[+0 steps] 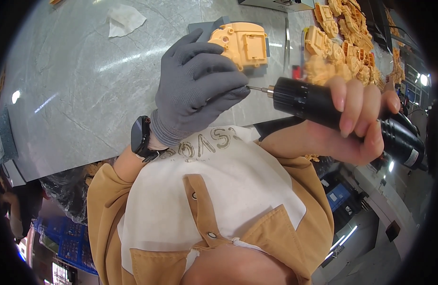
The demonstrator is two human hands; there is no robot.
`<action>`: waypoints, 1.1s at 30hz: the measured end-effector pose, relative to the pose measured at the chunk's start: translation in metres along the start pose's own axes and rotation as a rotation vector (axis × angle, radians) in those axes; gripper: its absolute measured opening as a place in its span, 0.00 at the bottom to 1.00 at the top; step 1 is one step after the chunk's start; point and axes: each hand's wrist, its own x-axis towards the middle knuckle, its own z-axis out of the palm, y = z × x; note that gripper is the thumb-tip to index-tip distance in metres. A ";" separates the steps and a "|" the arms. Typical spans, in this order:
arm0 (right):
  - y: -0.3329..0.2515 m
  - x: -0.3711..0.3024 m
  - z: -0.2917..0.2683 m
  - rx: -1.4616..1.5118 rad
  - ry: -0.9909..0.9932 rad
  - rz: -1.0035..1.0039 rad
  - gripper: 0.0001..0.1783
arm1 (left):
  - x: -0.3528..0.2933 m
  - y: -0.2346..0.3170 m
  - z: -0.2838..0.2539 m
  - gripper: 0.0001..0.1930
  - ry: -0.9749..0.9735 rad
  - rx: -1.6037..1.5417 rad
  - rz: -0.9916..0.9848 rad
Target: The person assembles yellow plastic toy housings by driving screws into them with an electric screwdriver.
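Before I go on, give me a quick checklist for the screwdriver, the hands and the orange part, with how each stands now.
1. Screwdriver gripped: ok, the right hand is wrapped around it.
2. Bit fitted: ok, it sticks out of the screwdriver's nose.
3. Screw on the bit's tip: cannot tell, the left hand hides too much.
4. Bit on the orange part: not ok, its tip is at the left hand's fingers, away from the part.
5. Glove on each hand: not ok, left gloved, right bare.
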 end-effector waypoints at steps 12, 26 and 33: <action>0.000 0.000 -0.004 0.044 0.012 0.005 0.17 | 0.000 0.001 0.002 0.12 -0.115 -0.081 -0.026; -0.006 0.002 -0.009 -0.128 0.004 -0.038 0.19 | -0.002 -0.009 0.005 0.29 0.017 -0.001 -0.164; 0.018 0.007 -0.022 -0.427 0.001 -0.136 0.24 | -0.010 -0.030 0.016 0.40 -0.113 0.282 -0.182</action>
